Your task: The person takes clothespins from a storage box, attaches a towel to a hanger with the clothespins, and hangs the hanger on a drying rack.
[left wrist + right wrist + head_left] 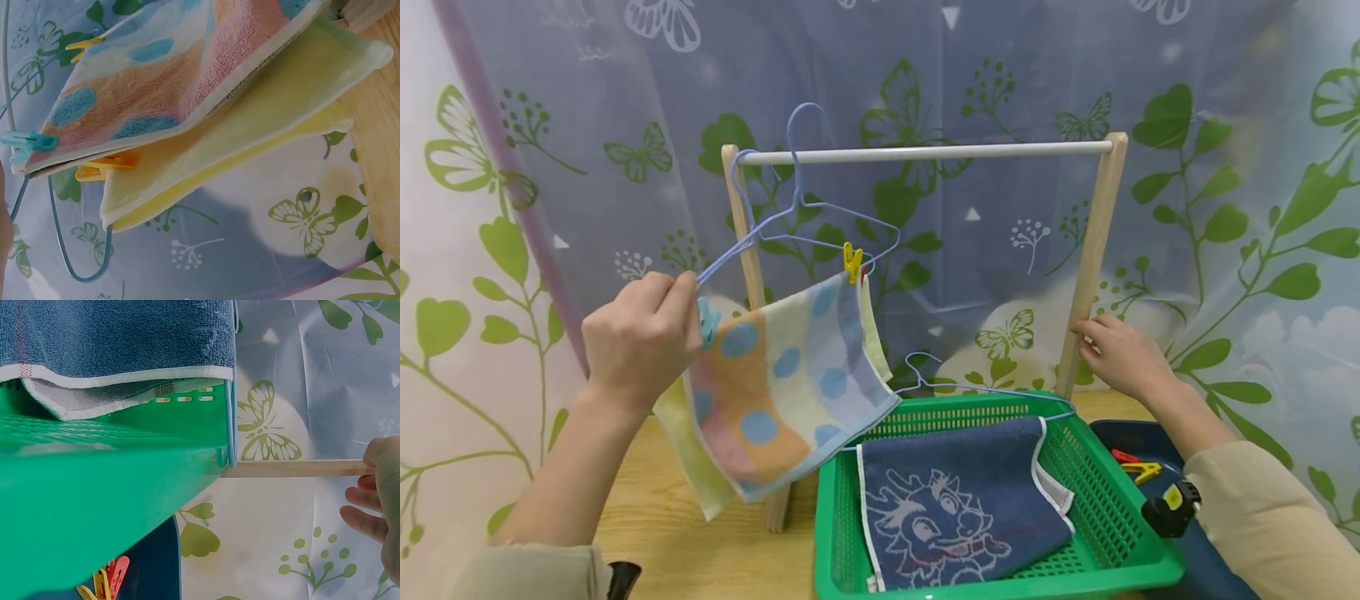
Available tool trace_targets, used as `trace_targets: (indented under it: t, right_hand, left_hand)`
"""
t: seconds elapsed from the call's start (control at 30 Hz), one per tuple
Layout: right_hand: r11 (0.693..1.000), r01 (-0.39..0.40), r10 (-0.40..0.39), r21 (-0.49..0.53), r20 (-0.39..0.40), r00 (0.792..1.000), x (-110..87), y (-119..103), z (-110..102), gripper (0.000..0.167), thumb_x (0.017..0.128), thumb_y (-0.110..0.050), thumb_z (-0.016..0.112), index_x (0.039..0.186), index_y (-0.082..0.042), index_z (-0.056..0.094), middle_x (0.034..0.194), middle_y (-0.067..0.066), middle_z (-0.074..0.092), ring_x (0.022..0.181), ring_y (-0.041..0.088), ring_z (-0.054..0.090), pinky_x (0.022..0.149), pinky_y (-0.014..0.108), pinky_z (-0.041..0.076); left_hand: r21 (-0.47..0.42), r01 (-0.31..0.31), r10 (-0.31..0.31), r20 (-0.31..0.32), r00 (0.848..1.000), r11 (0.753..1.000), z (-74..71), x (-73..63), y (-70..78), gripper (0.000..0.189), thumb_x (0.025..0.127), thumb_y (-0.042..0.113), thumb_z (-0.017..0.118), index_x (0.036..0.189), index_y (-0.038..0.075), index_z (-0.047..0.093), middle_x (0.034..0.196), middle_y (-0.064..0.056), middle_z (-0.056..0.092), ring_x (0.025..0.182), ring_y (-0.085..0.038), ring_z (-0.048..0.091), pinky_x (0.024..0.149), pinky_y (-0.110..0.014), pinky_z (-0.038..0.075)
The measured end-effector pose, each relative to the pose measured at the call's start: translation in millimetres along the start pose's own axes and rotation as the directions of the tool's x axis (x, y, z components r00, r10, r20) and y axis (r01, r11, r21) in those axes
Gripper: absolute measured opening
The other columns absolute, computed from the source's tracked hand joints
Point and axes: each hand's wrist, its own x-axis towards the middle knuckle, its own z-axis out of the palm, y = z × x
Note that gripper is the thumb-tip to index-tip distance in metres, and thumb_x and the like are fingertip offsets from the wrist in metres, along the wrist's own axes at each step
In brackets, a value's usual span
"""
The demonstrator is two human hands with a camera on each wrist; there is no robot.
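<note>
My left hand [643, 333] grips the lower left corner of blue wire hangers [797, 200] at the left end of the rack's white rod [925, 153]. From the front hanger hangs a polka-dot striped towel [790, 367], pegged with a yellow clothespin [852, 262] and a turquoise clothespin [31, 141]. Behind it a pale yellow towel [250, 131] hangs with an orange clothespin [106, 166]. My right hand [1123, 354] pinches the rack's right wooden post [1093, 250] partway down; its other fingers [365, 519] are loosely bent beside it.
A green basket [827, 533] stands in front of the rack, with a navy towel [955, 508] on another blue hanger [992, 387] lying across it. To its right is a dark blue tray [1202, 550] holding red and yellow clothespins [1141, 471]. A patterned curtain [1000, 75] hangs behind.
</note>
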Motion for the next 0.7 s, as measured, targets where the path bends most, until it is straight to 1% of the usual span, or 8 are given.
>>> trace_targets:
  t: [0.07,0.13,0.3,0.37,0.47,0.6,0.7]
  right_hand:
    - [1.000,0.005,-0.005,-0.001,-0.004,1.000,0.1,-0.1,0.6,0.022,0.088,-0.006,0.056,0.107,0.002,0.063,0.090,0.016,0.057,0.070,0.025,0.055,0.055,0.038,0.047]
    - [1.000,0.007,-0.007,-0.003,-0.009,1.000,0.1,-0.1,1.0,0.022,0.088,-0.006,0.056,0.107,0.002,0.064,0.089,0.016,0.057,0.070,0.025,0.055,0.055,0.038,0.047]
    - [1.000,0.000,-0.001,-0.005,-0.014,1.000,-0.1,0.0,1.0,0.021,0.088,-0.006,0.056,0.106,0.001,0.064,0.089,0.015,0.057,0.070,0.024,0.055,0.053,0.038,0.047]
    - [1.000,0.000,0.000,-0.005,-0.017,1.000,-0.2,0.1,1.2,0.021,0.088,-0.006,0.056,0.106,0.001,0.063,0.089,0.015,0.057,0.069,0.024,0.055,0.053,0.038,0.047]
    - [1.000,0.007,-0.007,-0.008,-0.026,1.000,-0.2,0.3,2.0,0.021,0.087,-0.006,0.057,0.106,0.001,0.064,0.089,0.016,0.057,0.069,0.024,0.055,0.053,0.038,0.047]
    - [1.000,0.015,-0.016,-0.006,-0.038,0.999,-0.2,0.3,2.5,0.021,0.087,-0.005,0.058,0.106,0.002,0.064,0.088,0.015,0.057,0.068,0.024,0.055,0.054,0.038,0.047]
    - [1.000,0.017,-0.017,-0.002,-0.041,0.999,-0.5,0.2,2.3,0.021,0.086,-0.005,0.058,0.106,0.002,0.064,0.087,0.014,0.057,0.067,0.023,0.054,0.053,0.038,0.047]
  left_hand:
    - [-0.002,0.016,-0.016,-0.014,1.000,1.000,0.3,-0.4,0.7,0.016,0.080,-0.003,0.050,0.077,-0.004,0.066,0.066,-0.016,0.058,0.045,-0.033,0.051,0.027,-0.042,0.029]
    - [-0.005,0.017,-0.017,-0.014,1.000,1.000,0.5,-0.2,1.0,0.016,0.081,-0.002,0.050,0.077,-0.004,0.066,0.066,-0.016,0.058,0.046,-0.033,0.051,0.027,-0.042,0.029]
    - [-0.004,-0.035,0.035,0.028,0.999,0.999,0.6,-1.0,0.2,0.015,0.081,-0.002,0.052,0.080,-0.005,0.066,0.066,-0.015,0.058,0.044,-0.031,0.048,0.026,-0.039,0.028]
    - [-0.001,-0.053,0.053,0.035,0.998,0.999,1.1,-2.8,0.1,0.013,0.080,-0.002,0.052,0.080,-0.005,0.065,0.066,-0.014,0.058,0.043,-0.030,0.047,0.026,-0.038,0.027]
    - [-0.001,-0.067,0.067,0.026,0.997,0.998,2.2,-5.5,0.6,0.013,0.080,-0.003,0.051,0.078,-0.004,0.064,0.065,-0.014,0.058,0.042,-0.029,0.045,0.026,-0.037,0.025]
    - [0.000,-0.080,0.080,-0.012,0.997,0.997,4.9,-7.0,2.9,0.014,0.079,-0.004,0.049,0.075,-0.003,0.062,0.063,-0.013,0.056,0.041,-0.028,0.044,0.026,-0.036,0.023]
    - [0.003,-0.092,0.092,-0.022,0.995,0.996,6.7,-7.6,3.7,0.015,0.079,-0.004,0.048,0.074,-0.003,0.062,0.062,-0.013,0.055,0.040,-0.028,0.043,0.026,-0.034,0.022]
